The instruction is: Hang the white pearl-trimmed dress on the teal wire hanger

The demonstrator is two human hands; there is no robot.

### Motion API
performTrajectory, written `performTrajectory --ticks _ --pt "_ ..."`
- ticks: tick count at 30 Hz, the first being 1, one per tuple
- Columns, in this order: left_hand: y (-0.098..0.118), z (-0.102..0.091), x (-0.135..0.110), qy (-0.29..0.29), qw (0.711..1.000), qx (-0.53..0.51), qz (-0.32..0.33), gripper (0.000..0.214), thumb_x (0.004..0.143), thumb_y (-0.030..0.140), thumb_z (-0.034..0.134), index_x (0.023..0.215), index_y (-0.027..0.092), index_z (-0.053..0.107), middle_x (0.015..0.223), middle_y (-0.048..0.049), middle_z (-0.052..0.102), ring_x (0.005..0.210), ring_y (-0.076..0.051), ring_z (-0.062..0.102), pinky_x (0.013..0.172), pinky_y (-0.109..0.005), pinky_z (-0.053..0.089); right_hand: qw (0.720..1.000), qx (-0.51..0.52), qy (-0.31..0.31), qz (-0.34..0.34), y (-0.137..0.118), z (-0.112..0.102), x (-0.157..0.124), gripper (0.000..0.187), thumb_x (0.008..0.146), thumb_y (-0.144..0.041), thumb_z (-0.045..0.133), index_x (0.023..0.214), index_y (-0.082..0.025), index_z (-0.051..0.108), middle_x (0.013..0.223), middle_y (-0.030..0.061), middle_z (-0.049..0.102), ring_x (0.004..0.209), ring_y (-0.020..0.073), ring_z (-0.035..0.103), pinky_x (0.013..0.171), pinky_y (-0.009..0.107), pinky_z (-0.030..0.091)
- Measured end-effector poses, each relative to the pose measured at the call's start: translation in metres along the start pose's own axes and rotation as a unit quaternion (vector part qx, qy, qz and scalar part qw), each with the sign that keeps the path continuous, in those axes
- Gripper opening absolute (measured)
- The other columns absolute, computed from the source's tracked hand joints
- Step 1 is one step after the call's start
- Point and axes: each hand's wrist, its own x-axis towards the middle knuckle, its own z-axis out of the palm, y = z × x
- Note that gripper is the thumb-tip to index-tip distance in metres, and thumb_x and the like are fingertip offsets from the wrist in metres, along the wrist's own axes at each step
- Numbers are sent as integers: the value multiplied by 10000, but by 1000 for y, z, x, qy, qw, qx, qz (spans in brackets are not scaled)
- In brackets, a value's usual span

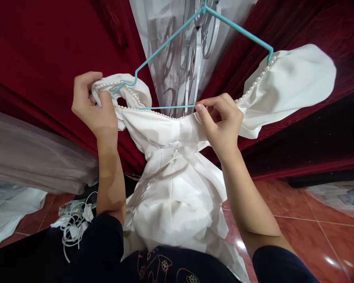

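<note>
A white dress (171, 184) with a pearl-beaded neckline hangs in front of me on a turquoise hanger (236, 26). My left hand (93, 104) grips the dress's left puffed sleeve by its beaded edge, close to the hanger's left end. With thumb and index finger, my right hand (220, 122) pinches the hanger's lower bar near the middle of the neckline. The right sleeve (292, 86) spreads out beyond that hand, and the hanger's right end meets its pearl edge. The skirt falls toward my lap.
Dark red curtains (47, 43) stand on both sides, with white sheer fabric and a white scrollwork frame (194, 59) between them. Tangled white cables (73, 230) lie on a black surface at lower left. Pale tulle (32, 145) hangs at left above the red tiled floor (312, 224).
</note>
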Motion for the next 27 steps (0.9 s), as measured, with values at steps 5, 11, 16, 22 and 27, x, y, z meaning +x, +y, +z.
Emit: performTrajectory --ticks 5,11,16,22,27 --pt "-7 -15 -31 -2 998 -40 -48 492 963 650 777 1105 209 614 1030 43 695 975 -132 654 874 -328 626 1000 20 5 15 1 4 0 358 1047 -544 654 930 -218 744 800 11 565 720 132 530 633 318 407" --pt "48 -19 -86 -120 987 -102 -25 107 963 302 732 1026 238 790 963 -29 778 904 -190 755 835 -354 634 1000 14 11 25 -2 7 -3 351 1036 -557 664 942 -232 759 810 6 587 683 112 490 599 287 380" --pt "94 -1 -93 -31 992 -46 116 295 1059 467 617 907 296 803 1025 -72 777 1007 -269 703 954 -476 572 1000 20 9 15 -6 4 -5 346 1055 -548 633 978 -232 754 875 19 632 684 113 499 581 286 380" --pt "125 9 -88 -151 985 -17 79 318 1131 431 515 1263 328 785 1252 -80 764 1377 -344 574 1210 -562 315 998 28 -59 2 -13 -3 -11 285 1078 -473 591 1192 -273 759 1023 45 667 747 134 545 597 296 441" --pt "132 12 -86 -139 987 -56 57 309 1125 339 517 1160 265 815 1062 -91 726 1146 -302 591 1071 -452 431 990 -24 105 -90 -17 -14 -7 238 997 -363 715 1215 -297 782 1217 101 630 1075 247 650 851 429 584"
